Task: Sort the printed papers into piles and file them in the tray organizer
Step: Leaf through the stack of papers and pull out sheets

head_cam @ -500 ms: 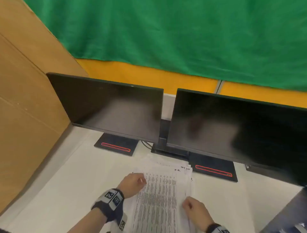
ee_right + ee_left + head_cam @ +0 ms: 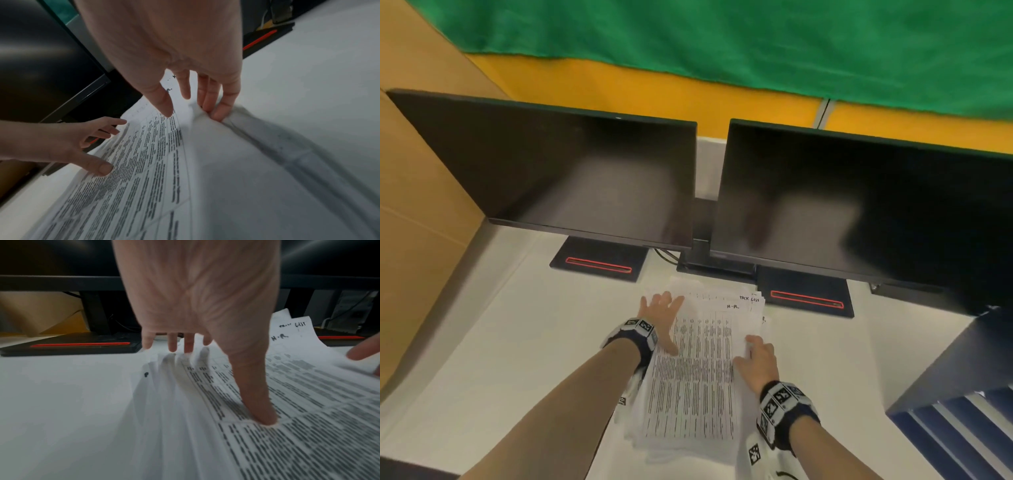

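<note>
A stack of printed papers (image 2: 698, 377) lies on the white desk in front of the two monitors, its top sheet covered in table rows. My left hand (image 2: 659, 310) is spread flat at the stack's far left corner. Its thumb (image 2: 265, 417) presses on the top sheet and its fingertips (image 2: 188, 345) touch the far edge. My right hand (image 2: 756, 359) sits at the stack's right edge, where its fingertips (image 2: 218, 112) push into a rumpled, raised fold of paper with the thumb off the sheet. The dark blue tray organizer (image 2: 945, 370) stands at the desk's right.
Two black monitors (image 2: 571, 178) (image 2: 859, 205) stand behind the stack, their bases (image 2: 599, 263) marked with red lines. A brown board (image 2: 417, 222) walls off the left side. White desk surface (image 2: 524, 342) lies left of the papers.
My left hand has gone from curled to spread flat on the stack's corner. My right hand has shifted onto the right edge of the papers.
</note>
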Available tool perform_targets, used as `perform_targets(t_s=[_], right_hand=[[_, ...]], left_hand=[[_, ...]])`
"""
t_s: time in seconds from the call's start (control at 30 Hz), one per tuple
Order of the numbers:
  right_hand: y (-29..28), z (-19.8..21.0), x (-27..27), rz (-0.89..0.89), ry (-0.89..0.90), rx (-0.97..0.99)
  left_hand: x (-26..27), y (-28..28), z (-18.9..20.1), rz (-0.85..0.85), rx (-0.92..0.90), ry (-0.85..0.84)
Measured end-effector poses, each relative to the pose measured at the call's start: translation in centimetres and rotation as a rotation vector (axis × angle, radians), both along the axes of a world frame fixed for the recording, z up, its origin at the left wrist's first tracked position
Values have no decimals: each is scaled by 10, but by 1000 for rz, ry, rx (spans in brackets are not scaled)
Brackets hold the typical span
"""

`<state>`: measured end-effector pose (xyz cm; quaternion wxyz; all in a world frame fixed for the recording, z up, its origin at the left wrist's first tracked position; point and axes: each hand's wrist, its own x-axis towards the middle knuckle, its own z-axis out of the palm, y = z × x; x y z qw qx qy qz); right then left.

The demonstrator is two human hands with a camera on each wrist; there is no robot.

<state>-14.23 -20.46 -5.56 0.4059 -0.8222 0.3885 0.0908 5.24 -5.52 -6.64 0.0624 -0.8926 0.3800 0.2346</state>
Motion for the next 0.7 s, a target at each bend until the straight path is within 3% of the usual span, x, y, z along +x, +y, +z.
perform_targets(t_s=[0.1, 0.23, 0.33, 0.53, 0.63, 0.7], right_hand=[[-9, 0, -1, -69, -49, 46], [-21, -4, 0, -144, -99, 74], [-23, -8, 0, -130, -115, 75], [-19, -10, -2, -73, -97, 83], [-21, -7, -3, -125, -157, 95], [-27, -5, -4, -205, -240, 108]], left_hand=[[-7, -3, 9, -19, -176, -149], [-14, 5, 1, 156, -342, -49], [-11, 14, -13, 139, -224, -131], [5, 2, 4, 24, -75, -53], [-1, -2, 13, -15, -276, -157], [-11, 1, 18, -49, -411, -139]])
